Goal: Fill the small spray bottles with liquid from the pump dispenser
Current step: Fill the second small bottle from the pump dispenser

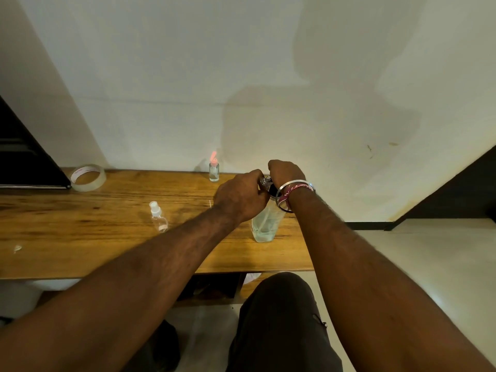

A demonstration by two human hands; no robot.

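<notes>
Both hands, left (241, 200) and right (285, 174), grip the dispenser (265, 224) top, seemingly its pump; a spray bottle (158, 216) stands left of them.

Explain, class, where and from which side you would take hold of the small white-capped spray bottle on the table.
Grip the spray bottle round its clear body, below the white cap, coming from the left. It stands upright and apart from other things, and both hands are busy at the pump dispenser to its right.

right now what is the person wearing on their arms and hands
Both forearms are bare, with no sleeves or gloves in view. The right wrist carries a plain silver metal bangle and, beside it, a red-and-white twisted thread band. The left hand and its wrist show no jewellery.
</notes>
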